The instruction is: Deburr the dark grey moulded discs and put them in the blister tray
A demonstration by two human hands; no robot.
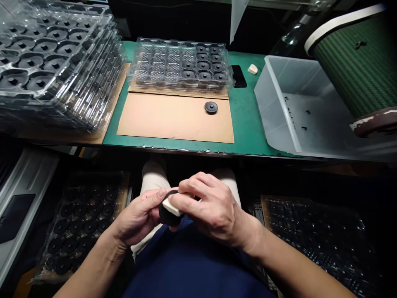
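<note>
1. My left hand (139, 217) grips a black round disc (167, 217) over my lap, below the bench (248, 116).
2. My right hand (211, 209) pinches a pale block (171, 205) against the disc's top face.

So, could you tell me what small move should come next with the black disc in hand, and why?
Probably keep rubbing the white block across the black disc. The left hand holds the disc over the lap while the right hand presses the block on it, and the clear tray on the bench has unfilled pockets.
</note>
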